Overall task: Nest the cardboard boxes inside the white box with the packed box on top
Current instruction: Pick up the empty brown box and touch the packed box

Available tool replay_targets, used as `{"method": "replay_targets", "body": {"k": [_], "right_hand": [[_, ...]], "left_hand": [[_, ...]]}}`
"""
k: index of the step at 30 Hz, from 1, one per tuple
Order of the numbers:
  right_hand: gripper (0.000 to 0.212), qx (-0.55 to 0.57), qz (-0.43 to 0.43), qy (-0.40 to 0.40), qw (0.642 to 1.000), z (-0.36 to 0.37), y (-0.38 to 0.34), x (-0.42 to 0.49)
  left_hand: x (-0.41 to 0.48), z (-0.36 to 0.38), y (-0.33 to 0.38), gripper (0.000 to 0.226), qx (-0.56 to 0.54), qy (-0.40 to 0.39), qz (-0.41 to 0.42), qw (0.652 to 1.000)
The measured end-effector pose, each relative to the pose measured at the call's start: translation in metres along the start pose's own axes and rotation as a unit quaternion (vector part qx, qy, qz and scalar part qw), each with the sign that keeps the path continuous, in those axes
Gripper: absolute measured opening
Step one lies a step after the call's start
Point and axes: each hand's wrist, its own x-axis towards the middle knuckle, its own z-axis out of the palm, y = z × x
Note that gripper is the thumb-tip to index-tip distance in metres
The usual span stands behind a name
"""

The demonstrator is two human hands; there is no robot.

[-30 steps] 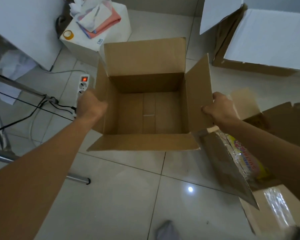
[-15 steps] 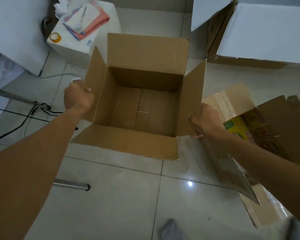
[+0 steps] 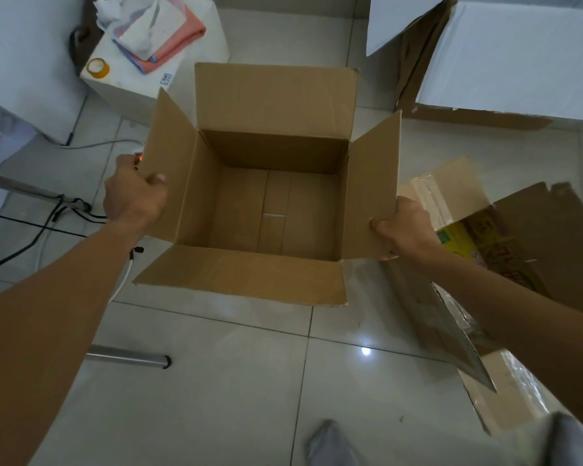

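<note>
Holding the empty cardboard box point(image 3: 270, 210) above the tiled floor point(image 3: 216, 381), I keep my left grip point(image 3: 133, 196) closed on its left flap and my right grip point(image 3: 406, 228) closed on its right flap; all four flaps stand open. White box point(image 3: 515, 58): upper right, well apart. Packed box point(image 3: 478, 250): open on the floor, just right of my right grip.

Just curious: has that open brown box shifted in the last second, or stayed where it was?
Yes. The open brown box has moved left, now covering the power strip it earlier sat beside.
</note>
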Motion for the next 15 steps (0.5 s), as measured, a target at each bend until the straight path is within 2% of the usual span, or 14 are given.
{"method": "replay_targets", "body": {"k": [3,7,10,14,15], "right_hand": [[0.055,0.008,0.007,0.016,1.000,-0.004,-0.001,-0.005],[0.069,-0.038,-0.040,0.084,0.995,-0.025,0.008,-0.019],[0.050,-0.111,-0.071,0.106,0.986,-0.050,0.032,-0.035],[0.012,-0.062,-0.017,0.121,0.991,-0.082,0.086,-0.065],[0.010,-0.048,0.002,0.131,0.990,-0.089,0.102,-0.072]], "left_hand": [[-0.007,-0.004,0.005,0.062,0.035,0.059,0.028,0.997],[-0.034,-0.010,0.031,0.064,0.008,0.118,0.068,0.991],[-0.074,-0.003,0.064,0.055,-0.042,0.126,0.092,0.987],[-0.150,0.016,0.112,0.042,-0.084,0.069,0.201,0.974],[-0.169,0.021,0.125,0.038,-0.088,0.059,0.235,0.966]]}}
